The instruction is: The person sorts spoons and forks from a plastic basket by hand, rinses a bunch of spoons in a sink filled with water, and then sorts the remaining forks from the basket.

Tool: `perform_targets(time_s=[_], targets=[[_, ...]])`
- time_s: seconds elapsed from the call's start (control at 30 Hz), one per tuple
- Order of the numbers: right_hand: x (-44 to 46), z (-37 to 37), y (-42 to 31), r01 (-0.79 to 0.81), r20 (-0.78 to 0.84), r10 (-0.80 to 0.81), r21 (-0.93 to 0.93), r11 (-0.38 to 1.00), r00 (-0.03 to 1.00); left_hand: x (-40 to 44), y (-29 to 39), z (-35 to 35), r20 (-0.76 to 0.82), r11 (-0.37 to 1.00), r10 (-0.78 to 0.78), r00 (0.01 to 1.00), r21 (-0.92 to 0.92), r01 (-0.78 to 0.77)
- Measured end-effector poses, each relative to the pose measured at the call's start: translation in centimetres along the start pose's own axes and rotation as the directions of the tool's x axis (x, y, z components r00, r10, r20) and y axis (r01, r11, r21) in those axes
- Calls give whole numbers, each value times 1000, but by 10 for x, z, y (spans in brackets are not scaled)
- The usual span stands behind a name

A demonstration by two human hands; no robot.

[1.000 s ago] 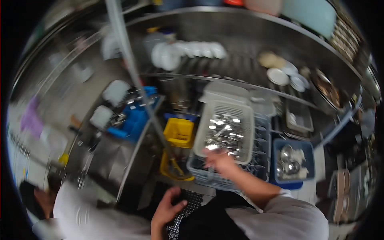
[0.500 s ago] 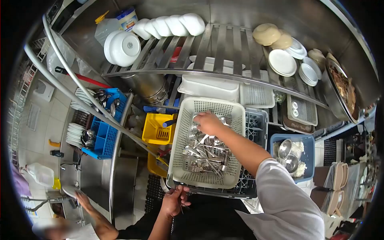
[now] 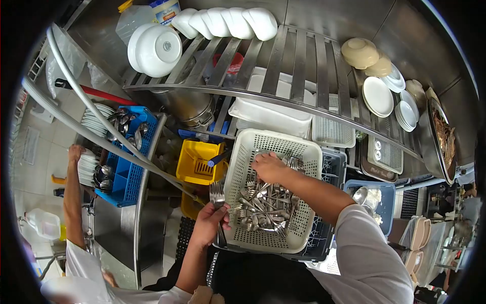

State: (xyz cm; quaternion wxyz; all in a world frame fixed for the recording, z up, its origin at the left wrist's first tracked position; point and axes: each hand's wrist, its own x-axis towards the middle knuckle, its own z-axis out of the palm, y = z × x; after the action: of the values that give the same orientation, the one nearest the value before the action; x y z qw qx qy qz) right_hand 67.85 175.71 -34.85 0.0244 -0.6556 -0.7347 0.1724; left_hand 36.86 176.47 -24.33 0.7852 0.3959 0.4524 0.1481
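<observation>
My left hand [image 3: 208,224] is closed round several forks [image 3: 217,194], tines up, beside the left edge of a pale perforated basket [image 3: 317,202]. Inside that basket lies a heap of metal cutlery [image 3: 266,210], forks among it. My right hand [image 3: 270,167] reaches into the upper part of the basket with its fingers curled down at the cutlery; what its fingertips hold, if anything, is hidden. The basket rests on a dark grey rack [image 3: 333,164].
A co-worker's hand [image 3: 76,152] touches stacked plates [image 3: 88,167] at the left, beside a blue cutlery caddy [image 3: 123,175]. A yellow basket [image 3: 198,161] stands left of my basket. Above runs a slatted shelf [image 3: 276,66] with bowls. A blue-grey tub [image 3: 387,202] sits right.
My left hand has risen and now shows forks upright in it. My right hand stays in the basket, slightly lower in view. The co-worker's hand has moved up to the plates.
</observation>
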Motion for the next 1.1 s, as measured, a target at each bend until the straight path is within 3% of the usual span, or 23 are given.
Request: perform_targets(time_s=[0.1, 0.17, 0.27, 0.3, 0.37, 0.4, 0.43, 0.5, 0.53, 0.57, 0.6, 0.63, 0.67, 0.7, 0.73, 0.77, 0.83, 0.9, 0.97, 1.03, 1.1], targets=[[-3, -3, 2, 5, 24, -4, -26, 1000, 1000, 14, 6, -7, 28, 1000, 23, 999, -5, -23], [-8, -12, 4, 11, 22, -10, -68, 998, 1000, 25, 3, -22, 96, 991, 32, 995, -130, -20], [-21, -42, 5, 25, 282, -1, -80, 997, 959, 44, 12, -14, 45, 992, 95, 994, -86, -91], [-30, -55, 0, 15, 287, 10, -83, 996, 958, 50, 18, -9, 7, 990, 139, 990, -37, -139], [-52, -76, -10, -124, 222, 95, 120, 985, 970, 80, 15, -8, 110, 978, 209, 972, -21, -208], [-63, -73, -7, -21, 76, 16, 65, 998, 997, 93, 17, 6, 141, 967, 254, 957, -49, -250], [-67, -90, -16, -35, 82, 30, 60, 998, 996, 107, 20, 20, 168, 954, 299, 939, -79, -290], [-72, -147, -50, -15, 31, 16, -52, 999, 999, 139, 17, 42, 378, 972, 233, 896, -68, -225], [-70, -162, -57, -35, 35, 37, -51, 998, 999, 141, 10, 60, 389, 969, 247, 887, -77, -236], [-65, -175, -61, 6, -84, -8, -20, 1000, 996, 146, 9, 62, 407, 971, 238, 882, -77, -226], [-60, -182, -62, 53, -204, -51, 2, 999, 978, 152, 10, 62, 561, 983, 185, 807, -106, -151], [-54, -179, -60, 36, -203, -35, 1, 999, 979, 155, 9, 64, 696, 990, 137, 705, -121, -73], [-47, -170, -54, -22, -362, 94, 199, 980, 928, 146, 5, 72, 614, 957, 205, 762, -289, -25], [-41, -158, -48, -38, -484, 242, 395, 918, 841, 137, 7, 65, 620, 958, 199, 759, -285, -19], [-38, -143, -41, -150, -410, 442, 576, 804, 798, 130, 14, 49, 611, 918, 161, 775, -380, 109], [-37, -115, -25, -149, -410, 444, 579, 802, 797, 120, 20, 35, 604, 852, 122, 788, -471, 228], [-37, -51, 8, -323, -233, 393, 287, 902, 889, 76, 37, 19, 398, 869, -36, 917, -440, 225], [-44, -10, 4, -315, -174, 362, 246, 917, 916, 50, 18, -8, 343, 977, -74, 936, -162, 136], [-45, 11, -12, -301, -112, 327, 201, 932, 938, 9, 9, -13, 328, 923, -204, 922, -250, 293], [-35, 23, -33, -423, -178, 481, 287, 860, 858, -13, -5, -13, 288, 948, -156, 945, -226, 225], [-29, 28, -47, -399, -170, 451, 268, 877, 876, -15, -8, -16, 255, 968, -102, 962, -197, 155]])
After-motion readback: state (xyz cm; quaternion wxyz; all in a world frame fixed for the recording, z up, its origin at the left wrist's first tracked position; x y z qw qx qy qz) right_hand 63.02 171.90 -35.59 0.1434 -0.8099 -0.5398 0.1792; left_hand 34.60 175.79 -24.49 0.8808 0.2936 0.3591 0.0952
